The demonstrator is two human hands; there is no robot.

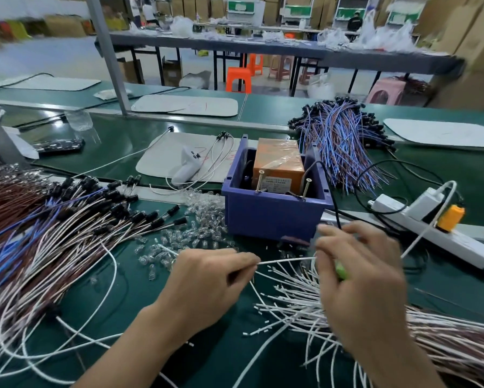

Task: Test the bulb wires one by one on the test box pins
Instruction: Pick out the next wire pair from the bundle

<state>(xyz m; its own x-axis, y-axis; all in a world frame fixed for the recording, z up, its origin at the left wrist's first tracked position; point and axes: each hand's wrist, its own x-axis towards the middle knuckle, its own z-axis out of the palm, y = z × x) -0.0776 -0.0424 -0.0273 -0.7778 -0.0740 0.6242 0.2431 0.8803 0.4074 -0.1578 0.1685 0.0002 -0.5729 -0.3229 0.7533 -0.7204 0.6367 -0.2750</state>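
Note:
The test box (271, 212) is a purple bin holding an orange block, with two screw pins (260, 182) standing at its front rim. In front of it, my left hand (207, 281) pinches a white bulb wire (285, 260) that stretches across to my right hand (358, 275). My right hand grips the other part of that wire along with a small green object, fingers curled. Under my right hand lies a loose bundle of white wires (305, 301). The hands are a little below the box, not touching the pins.
A big pile of wires with black bulb holders (67, 228) covers the left of the green bench. Clear bulbs (204, 219) lie scattered left of the box. Another wire pile (344, 141) sits behind it, and a white power strip (431, 219) lies at the right.

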